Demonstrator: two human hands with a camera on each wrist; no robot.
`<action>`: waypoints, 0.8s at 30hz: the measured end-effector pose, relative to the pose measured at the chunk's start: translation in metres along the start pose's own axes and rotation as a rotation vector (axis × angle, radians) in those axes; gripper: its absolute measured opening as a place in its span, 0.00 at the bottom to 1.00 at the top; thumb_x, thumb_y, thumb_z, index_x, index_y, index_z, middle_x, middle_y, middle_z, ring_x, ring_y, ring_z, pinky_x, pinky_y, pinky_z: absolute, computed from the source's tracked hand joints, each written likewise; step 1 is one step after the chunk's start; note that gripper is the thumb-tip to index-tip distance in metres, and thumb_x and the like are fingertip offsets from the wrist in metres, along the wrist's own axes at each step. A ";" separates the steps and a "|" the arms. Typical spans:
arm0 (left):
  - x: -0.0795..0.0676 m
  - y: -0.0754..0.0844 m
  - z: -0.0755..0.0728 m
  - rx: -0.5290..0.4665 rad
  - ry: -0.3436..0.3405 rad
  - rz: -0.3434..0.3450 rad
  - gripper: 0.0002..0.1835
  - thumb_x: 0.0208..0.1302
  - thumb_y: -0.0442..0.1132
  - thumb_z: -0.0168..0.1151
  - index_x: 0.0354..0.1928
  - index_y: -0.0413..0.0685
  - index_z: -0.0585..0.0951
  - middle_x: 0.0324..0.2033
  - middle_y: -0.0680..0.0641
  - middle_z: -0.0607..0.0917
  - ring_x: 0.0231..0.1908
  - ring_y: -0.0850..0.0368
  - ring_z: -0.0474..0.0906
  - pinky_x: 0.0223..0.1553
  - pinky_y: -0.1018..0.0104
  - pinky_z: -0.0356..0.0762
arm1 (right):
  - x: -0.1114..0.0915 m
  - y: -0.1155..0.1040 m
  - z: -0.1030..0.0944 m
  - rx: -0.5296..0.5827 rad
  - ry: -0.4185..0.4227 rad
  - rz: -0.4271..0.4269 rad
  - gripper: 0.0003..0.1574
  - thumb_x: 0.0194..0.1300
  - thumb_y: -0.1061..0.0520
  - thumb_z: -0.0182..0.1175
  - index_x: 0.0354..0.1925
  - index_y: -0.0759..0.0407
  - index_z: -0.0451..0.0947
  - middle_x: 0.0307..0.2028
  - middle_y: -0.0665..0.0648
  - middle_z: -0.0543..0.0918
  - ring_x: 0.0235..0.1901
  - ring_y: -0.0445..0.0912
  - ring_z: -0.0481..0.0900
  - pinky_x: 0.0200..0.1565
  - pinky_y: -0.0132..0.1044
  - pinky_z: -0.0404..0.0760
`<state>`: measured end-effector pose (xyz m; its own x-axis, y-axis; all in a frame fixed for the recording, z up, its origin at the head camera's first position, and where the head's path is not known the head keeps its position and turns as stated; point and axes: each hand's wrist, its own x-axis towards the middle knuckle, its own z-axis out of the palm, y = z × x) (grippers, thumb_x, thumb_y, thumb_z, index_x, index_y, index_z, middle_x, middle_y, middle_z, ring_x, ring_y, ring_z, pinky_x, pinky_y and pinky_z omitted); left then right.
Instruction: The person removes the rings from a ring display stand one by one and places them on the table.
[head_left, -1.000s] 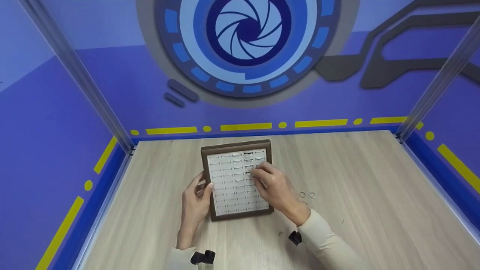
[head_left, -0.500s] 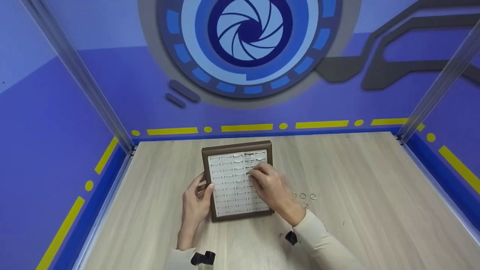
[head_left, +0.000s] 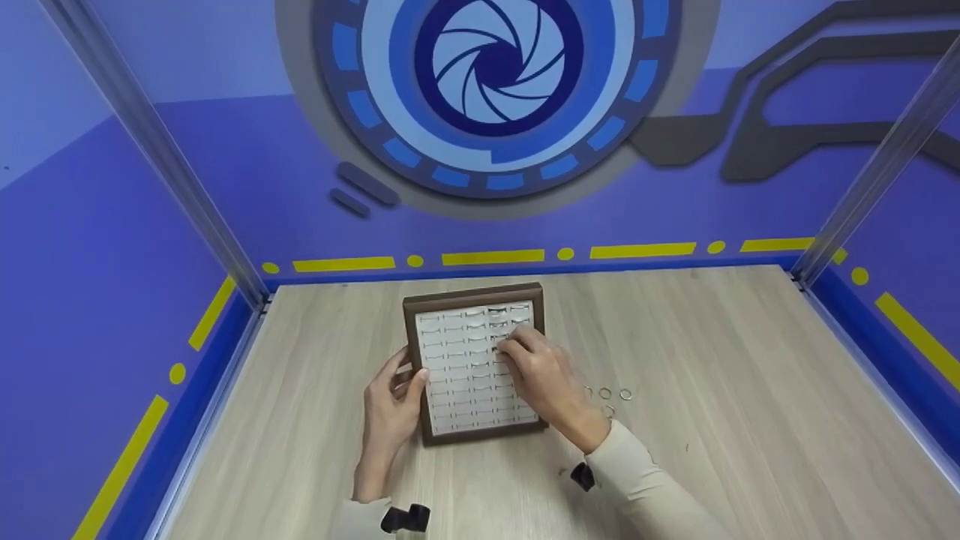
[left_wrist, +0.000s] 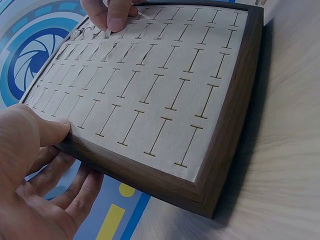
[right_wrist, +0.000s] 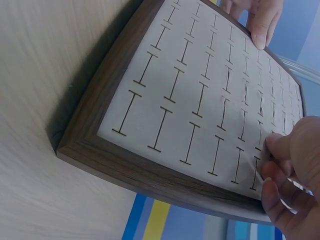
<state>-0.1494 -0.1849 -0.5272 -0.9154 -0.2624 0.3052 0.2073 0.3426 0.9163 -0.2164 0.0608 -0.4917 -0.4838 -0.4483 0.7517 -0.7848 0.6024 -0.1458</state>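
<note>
A brown wood-framed ring display tray with a white slotted pad stands tilted up on the table. My left hand grips its left edge, thumb on the front and fingers behind. My right hand is at the fourth column of slots, its fingertips touching the pad. In the left wrist view a small silvery ring shows between the right thumb and finger, mostly hidden by them. Several rings sit in slots above that hand, such as a ring near the top.
Several loose rings lie on the wooden table just right of the right wrist. Blue printed panels with metal corner posts enclose the back and sides.
My right hand has shifted slightly left and down, its fingertips staying at the same part of the pad. Another loose ring now shows beside the wrist. The left hand keeps its grip.
</note>
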 end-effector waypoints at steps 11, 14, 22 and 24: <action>-0.001 -0.001 0.000 -0.017 -0.002 0.009 0.27 0.75 0.34 0.67 0.73 0.39 0.76 0.60 0.34 0.85 0.54 0.40 0.88 0.58 0.53 0.89 | -0.001 0.001 0.000 -0.019 0.006 -0.022 0.10 0.62 0.68 0.76 0.40 0.60 0.86 0.38 0.52 0.83 0.33 0.45 0.84 0.33 0.34 0.88; -0.001 -0.001 -0.001 -0.021 0.000 0.011 0.27 0.75 0.34 0.67 0.72 0.39 0.76 0.60 0.34 0.85 0.54 0.39 0.88 0.58 0.53 0.89 | -0.001 0.001 0.000 -0.006 0.015 -0.037 0.11 0.61 0.69 0.76 0.40 0.60 0.86 0.38 0.52 0.83 0.33 0.45 0.84 0.33 0.33 0.89; 0.000 -0.002 -0.001 -0.026 0.009 0.012 0.27 0.75 0.34 0.68 0.72 0.38 0.77 0.60 0.33 0.85 0.54 0.39 0.89 0.57 0.53 0.90 | -0.002 0.005 0.000 0.035 0.032 -0.070 0.12 0.60 0.70 0.76 0.41 0.61 0.85 0.39 0.53 0.83 0.34 0.45 0.85 0.36 0.31 0.89; 0.000 -0.002 0.000 -0.021 0.010 0.009 0.27 0.75 0.35 0.68 0.72 0.38 0.77 0.60 0.33 0.85 0.54 0.39 0.89 0.57 0.53 0.90 | -0.002 0.006 -0.001 0.030 0.024 -0.069 0.12 0.61 0.70 0.75 0.41 0.61 0.85 0.39 0.53 0.83 0.34 0.45 0.85 0.36 0.32 0.89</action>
<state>-0.1499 -0.1859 -0.5285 -0.9101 -0.2680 0.3160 0.2229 0.3260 0.9187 -0.2198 0.0658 -0.4941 -0.4188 -0.4720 0.7757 -0.8274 0.5503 -0.1119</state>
